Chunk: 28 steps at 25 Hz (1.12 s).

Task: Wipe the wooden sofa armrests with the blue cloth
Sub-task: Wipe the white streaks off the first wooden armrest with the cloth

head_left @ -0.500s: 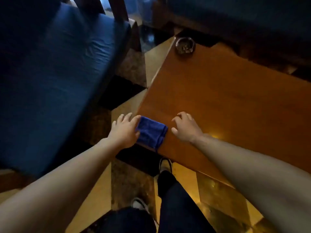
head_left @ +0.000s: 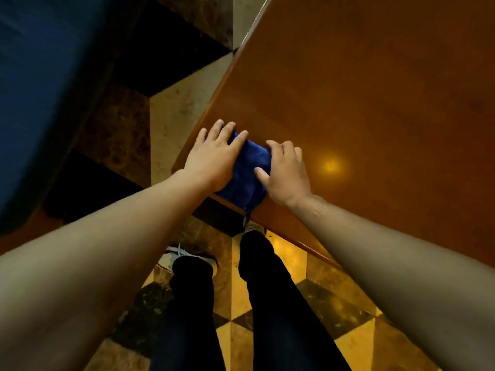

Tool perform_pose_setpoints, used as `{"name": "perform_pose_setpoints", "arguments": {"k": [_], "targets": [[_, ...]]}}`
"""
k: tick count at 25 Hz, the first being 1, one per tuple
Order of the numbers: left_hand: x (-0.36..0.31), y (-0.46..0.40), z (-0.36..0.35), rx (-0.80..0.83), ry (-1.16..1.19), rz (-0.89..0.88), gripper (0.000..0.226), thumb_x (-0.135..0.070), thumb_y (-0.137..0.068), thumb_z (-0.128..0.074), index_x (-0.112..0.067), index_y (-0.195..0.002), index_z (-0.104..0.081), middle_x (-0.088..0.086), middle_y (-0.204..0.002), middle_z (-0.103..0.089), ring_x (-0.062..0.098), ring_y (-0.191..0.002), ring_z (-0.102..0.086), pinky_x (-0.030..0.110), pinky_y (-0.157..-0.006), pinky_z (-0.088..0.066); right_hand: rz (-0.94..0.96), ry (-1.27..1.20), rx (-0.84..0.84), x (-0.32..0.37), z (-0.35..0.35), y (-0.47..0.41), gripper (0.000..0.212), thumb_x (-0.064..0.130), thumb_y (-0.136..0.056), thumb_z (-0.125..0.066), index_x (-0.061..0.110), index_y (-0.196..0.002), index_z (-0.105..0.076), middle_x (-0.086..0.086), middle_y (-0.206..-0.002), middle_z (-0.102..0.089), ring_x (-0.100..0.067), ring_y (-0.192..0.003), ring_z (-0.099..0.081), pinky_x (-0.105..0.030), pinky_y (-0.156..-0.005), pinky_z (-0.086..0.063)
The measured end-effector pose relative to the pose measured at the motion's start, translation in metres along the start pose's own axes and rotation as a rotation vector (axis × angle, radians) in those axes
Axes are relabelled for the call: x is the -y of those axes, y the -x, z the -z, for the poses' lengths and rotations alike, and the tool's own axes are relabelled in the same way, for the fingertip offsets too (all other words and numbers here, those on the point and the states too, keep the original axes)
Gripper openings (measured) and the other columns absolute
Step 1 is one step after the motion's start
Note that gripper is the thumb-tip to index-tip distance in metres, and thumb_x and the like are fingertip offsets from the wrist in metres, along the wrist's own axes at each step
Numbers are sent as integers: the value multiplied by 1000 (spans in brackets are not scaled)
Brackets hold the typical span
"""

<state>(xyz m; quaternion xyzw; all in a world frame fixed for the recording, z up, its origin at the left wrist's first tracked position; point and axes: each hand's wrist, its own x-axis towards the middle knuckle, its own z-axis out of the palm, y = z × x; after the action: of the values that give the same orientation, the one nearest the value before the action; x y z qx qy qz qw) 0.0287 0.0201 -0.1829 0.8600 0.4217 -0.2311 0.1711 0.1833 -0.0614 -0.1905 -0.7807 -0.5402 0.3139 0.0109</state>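
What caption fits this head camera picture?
Both hands, left and right, rest on a blue cloth at the table corner.

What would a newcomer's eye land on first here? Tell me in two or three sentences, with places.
First, the blue cloth, folded at the near corner of the wooden table, with a bit hanging over the edge. The left hand and right hand both rest on it, fingers spread, one on each side. Next come the bright light reflection on the tabletop just right of the hands, and the dark blue sofa cushion at far left.
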Motion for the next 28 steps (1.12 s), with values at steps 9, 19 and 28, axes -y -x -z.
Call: {"name": "perform_pose_setpoints", "arguments": {"k": [9,19,28], "targets": [[45,57,13,-189,592,143,20,-16,-74,-72,-14,-90,-61,7,-115,-56,26,-110,-51,42,-90,-48,43,-414,171,33,19,12,18,18,-80,-77,24,-87,-62,6,-89,-63,-11,-79,-58,-25,-66,-46],[190,307,20,-511,1402,648,28,-9,-74,-84,-9,-96,-67,0,-84,-69,8,-71,-63,20,-64,-53,296,-702,378,292,25,78,21,15,-93,-72,8,-112,-71,-9,-105,-77,-20,-96,-74,-36,-84,-61],[274,532,-4,-1045,1759,1130,20,-29,-95,-63,-24,-111,-53,-2,-109,-62,17,-103,-62,34,-84,-52,622,-409,487,544,-43,215,14,37,-103,-52,32,-91,-58,17,-80,-68,6,-68,-60,-12,-60,-43]]}}
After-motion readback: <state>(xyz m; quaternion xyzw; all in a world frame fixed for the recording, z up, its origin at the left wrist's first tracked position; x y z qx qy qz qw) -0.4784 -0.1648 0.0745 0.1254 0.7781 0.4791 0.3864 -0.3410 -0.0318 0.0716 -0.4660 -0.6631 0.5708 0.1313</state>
